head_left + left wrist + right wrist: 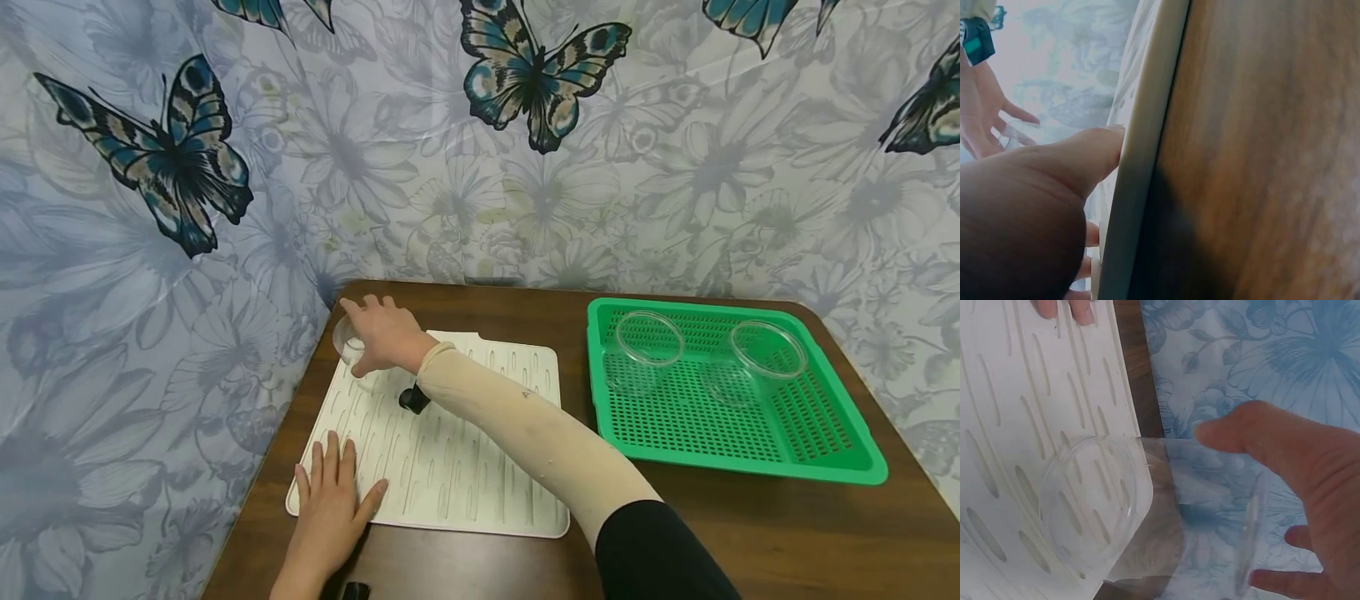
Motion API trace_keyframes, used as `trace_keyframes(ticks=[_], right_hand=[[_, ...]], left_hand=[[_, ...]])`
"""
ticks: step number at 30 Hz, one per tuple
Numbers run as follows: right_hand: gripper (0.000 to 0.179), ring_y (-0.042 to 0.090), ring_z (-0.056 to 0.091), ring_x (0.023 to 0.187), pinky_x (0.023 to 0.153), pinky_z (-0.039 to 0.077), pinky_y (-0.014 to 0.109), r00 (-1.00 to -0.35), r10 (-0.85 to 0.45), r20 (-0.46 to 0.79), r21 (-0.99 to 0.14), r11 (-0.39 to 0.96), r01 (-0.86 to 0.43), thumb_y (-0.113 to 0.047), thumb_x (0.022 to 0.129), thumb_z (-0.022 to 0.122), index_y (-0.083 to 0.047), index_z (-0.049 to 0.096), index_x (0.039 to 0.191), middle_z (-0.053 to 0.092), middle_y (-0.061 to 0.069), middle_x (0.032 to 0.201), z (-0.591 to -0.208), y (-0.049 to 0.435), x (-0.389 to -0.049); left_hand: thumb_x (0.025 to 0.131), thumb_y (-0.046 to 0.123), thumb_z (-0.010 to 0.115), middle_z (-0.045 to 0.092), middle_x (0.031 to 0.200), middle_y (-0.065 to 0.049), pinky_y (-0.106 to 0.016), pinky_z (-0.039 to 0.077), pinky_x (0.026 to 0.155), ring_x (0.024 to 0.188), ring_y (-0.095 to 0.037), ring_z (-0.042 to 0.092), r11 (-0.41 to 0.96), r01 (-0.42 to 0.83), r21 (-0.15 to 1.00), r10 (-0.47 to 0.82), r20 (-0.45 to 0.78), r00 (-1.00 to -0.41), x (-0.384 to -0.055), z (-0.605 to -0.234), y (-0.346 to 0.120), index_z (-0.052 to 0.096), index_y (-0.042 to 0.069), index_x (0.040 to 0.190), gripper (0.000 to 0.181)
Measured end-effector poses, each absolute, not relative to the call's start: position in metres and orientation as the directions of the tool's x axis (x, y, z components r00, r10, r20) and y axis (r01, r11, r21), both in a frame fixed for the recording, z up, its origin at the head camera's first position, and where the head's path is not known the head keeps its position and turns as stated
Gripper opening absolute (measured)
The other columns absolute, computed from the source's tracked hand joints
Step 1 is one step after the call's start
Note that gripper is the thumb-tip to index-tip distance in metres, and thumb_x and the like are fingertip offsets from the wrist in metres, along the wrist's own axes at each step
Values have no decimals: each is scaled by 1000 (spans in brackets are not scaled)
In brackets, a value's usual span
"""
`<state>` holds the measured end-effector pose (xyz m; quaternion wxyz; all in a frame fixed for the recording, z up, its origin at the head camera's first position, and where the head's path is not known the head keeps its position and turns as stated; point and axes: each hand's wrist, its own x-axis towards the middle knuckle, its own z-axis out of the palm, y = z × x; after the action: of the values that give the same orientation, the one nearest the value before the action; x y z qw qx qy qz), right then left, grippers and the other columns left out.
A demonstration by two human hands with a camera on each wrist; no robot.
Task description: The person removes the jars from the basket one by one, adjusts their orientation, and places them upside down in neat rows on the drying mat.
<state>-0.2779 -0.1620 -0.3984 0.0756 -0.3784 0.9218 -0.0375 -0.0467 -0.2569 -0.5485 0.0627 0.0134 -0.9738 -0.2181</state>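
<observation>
My right hand (386, 335) reaches across to the far left corner of the white ridged mat (480, 467), fingers spread around a clear plastic cup (1147, 512). In the right wrist view the thumb (1229, 432) lies right at the cup's side and the fingertips are close by its rim. One round end of the cup overlaps the mat there. My left hand (330, 508) rests on the mat's near left corner with straight fingers. Its thumb (1100, 153) lies along the mat's edge in the left wrist view.
A green perforated basket (738, 467) stands on the right of the brown wooden table (465, 567). Inside are two clear cups, one on the left (649, 340) and one on the right (768, 350). A butterfly-patterned cloth (420, 200) hangs behind the table and on its left.
</observation>
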Motion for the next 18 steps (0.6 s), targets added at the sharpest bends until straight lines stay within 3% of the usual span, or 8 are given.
trace_keyframes(ticks=[6, 10, 18], right_hand=[[127, 29, 33, 161, 106, 54, 37, -709, -700, -80, -148, 712, -686, -66, 87, 86, -21, 9, 178, 25, 10, 179, -388, -146, -278], [122, 31, 33, 162, 109, 53, 42, -697, -716, -40, -221, 687, -692, -62, 88, 87, -18, 16, 177, 28, 12, 178, -374, -127, -275], [107, 30, 46, 153, 115, 49, 46, -692, -707, 146, -447, 577, -683, -50, 91, 89, -15, 30, 174, 41, 10, 172, -341, -77, -265]], left_hand=[[110, 44, 66, 14, 171, -45, -86, 1, 118, 156, -70, 7, 905, -6, 425, -54, 101, -993, -45, -550, -255, 33, -19, 160, 87], [111, 44, 66, 13, 170, -46, -86, 0, 118, 155, -70, 7, 902, -15, 432, -58, 87, -995, -43, -550, -254, 33, -20, 160, 87], [112, 44, 64, 11, 171, -45, -86, -2, 118, 156, -70, 4, 904, -8, 427, -48, 84, -995, -46, -547, -255, 31, -19, 161, 87]])
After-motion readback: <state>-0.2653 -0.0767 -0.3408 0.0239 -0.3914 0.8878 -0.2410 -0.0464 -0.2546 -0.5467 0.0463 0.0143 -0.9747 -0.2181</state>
